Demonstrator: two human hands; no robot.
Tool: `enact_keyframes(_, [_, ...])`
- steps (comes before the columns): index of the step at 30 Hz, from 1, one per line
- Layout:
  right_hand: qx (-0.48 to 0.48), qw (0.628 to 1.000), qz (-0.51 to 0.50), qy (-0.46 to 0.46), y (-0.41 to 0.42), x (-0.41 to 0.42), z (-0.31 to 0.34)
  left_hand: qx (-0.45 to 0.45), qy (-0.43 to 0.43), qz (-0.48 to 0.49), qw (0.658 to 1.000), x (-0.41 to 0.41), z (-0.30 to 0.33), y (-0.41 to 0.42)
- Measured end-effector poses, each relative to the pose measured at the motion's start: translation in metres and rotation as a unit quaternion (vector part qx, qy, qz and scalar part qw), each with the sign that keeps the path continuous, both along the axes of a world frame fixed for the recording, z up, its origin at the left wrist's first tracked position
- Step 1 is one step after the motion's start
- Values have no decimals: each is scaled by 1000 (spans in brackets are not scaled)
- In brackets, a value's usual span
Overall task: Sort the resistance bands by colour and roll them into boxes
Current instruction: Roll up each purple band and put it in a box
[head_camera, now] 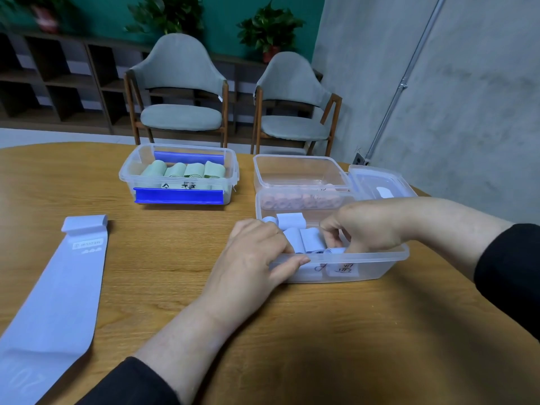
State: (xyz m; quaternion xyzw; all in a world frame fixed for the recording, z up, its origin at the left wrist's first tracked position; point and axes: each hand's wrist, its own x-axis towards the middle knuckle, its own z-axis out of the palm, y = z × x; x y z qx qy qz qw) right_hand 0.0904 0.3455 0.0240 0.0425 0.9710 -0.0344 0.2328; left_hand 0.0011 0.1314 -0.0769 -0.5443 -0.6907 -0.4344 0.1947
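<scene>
Tucking lilac rolled bands (304, 239) into the clear plastic box (377, 260) at centre right, both hands work at its near rim: the left hand (251, 258) presses its thumb on the rim, the right hand (368, 226) pinches a roll inside. One flat lilac resistance band (62, 290) remains at lower left, its long axis running toward the bottom-left corner, nearer the left grip. Beyond them on the wooden desk (350, 331) stand a green-roll box (178, 176) and a pink-roll box (301, 182).
</scene>
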Motion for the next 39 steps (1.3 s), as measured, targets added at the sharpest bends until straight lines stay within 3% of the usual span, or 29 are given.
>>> enact_keyframes(11, [-119, 990, -62, -48, 12, 0, 0, 5, -5, -6, 1000, -2, -2, 0])
enact_keyframes(39, [-90, 985, -113, 98, 9, 15, -15, 25, 15, -3, 1000, -3, -3, -1])
